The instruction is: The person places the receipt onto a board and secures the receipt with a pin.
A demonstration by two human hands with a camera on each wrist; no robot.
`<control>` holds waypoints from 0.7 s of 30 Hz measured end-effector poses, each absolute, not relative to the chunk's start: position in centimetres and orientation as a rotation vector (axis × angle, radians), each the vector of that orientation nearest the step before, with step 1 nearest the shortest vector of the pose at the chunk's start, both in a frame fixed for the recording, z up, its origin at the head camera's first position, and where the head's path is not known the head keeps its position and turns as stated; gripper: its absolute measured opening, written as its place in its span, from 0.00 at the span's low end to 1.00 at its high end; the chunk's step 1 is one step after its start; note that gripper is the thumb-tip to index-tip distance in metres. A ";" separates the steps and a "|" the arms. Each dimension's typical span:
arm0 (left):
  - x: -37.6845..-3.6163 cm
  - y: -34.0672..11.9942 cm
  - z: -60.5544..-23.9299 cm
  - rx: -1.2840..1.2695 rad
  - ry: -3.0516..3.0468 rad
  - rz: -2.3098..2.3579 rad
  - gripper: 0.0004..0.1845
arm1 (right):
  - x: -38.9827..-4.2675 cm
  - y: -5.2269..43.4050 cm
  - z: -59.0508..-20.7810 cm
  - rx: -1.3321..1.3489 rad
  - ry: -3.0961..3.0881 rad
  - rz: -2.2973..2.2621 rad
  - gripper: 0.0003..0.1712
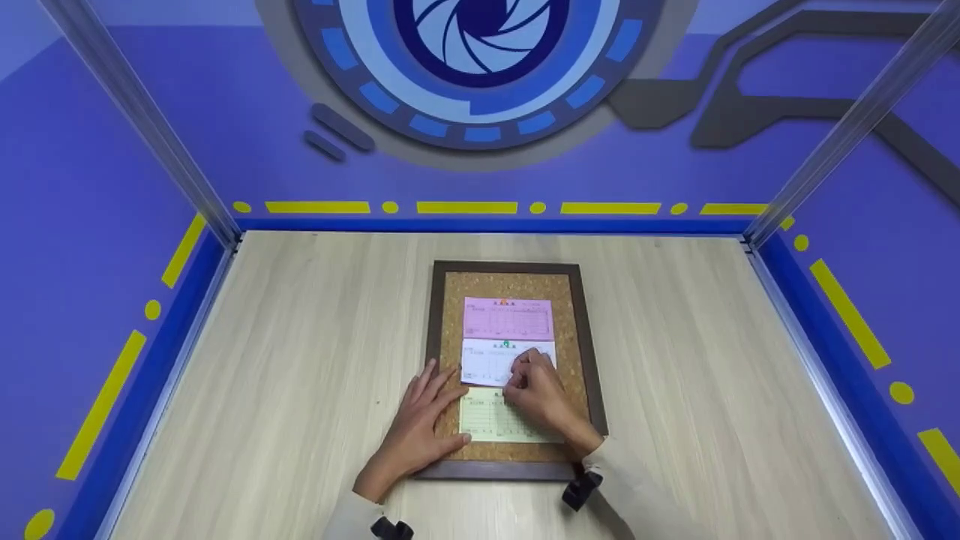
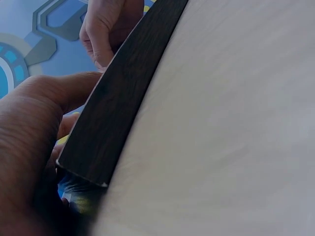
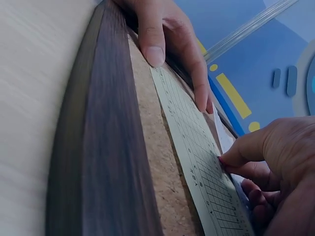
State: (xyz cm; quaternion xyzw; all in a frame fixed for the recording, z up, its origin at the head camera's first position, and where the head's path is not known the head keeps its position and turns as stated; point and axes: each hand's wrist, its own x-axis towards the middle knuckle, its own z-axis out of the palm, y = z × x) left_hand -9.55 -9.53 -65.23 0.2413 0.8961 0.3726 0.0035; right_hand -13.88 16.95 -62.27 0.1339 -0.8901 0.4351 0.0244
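A cork board [image 1: 450,289] in a dark wooden frame [image 1: 433,322] lies flat on the table. On it sit a pink slip [image 1: 508,319], a white slip [image 1: 484,361] and a yellow slip [image 1: 486,421], top to bottom. My left hand [image 1: 420,420] rests flat with straight fingers on the frame's left side and the yellow slip's left edge [image 3: 197,162]. My right hand [image 1: 536,390] is curled, thumb and fingertips [image 3: 224,160] pinched at the yellow slip's top edge; anything between them is hidden. Small pins [image 1: 506,344] show atop the white and pink slips.
The light wooden table [image 1: 285,360] is ringed by blue walls with yellow dashes and slanted metal posts [image 1: 135,112] at the back corners. In the left wrist view the dark frame [image 2: 123,98] runs diagonally over the bare tabletop [image 2: 221,123].
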 end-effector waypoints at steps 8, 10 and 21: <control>-9.6 -9.5 -65.2 0.756 2.814 1.161 0.40 | -13.5 17.1 -62.2 0.474 -2.806 1.173 0.18; -9.6 -9.5 -65.3 0.759 2.815 1.167 0.40 | -13.4 17.3 -62.3 0.483 -2.811 1.164 0.17; -9.6 -9.6 -65.4 0.764 2.813 1.198 0.40 | -13.2 18.3 -63.8 0.656 -2.664 1.241 0.10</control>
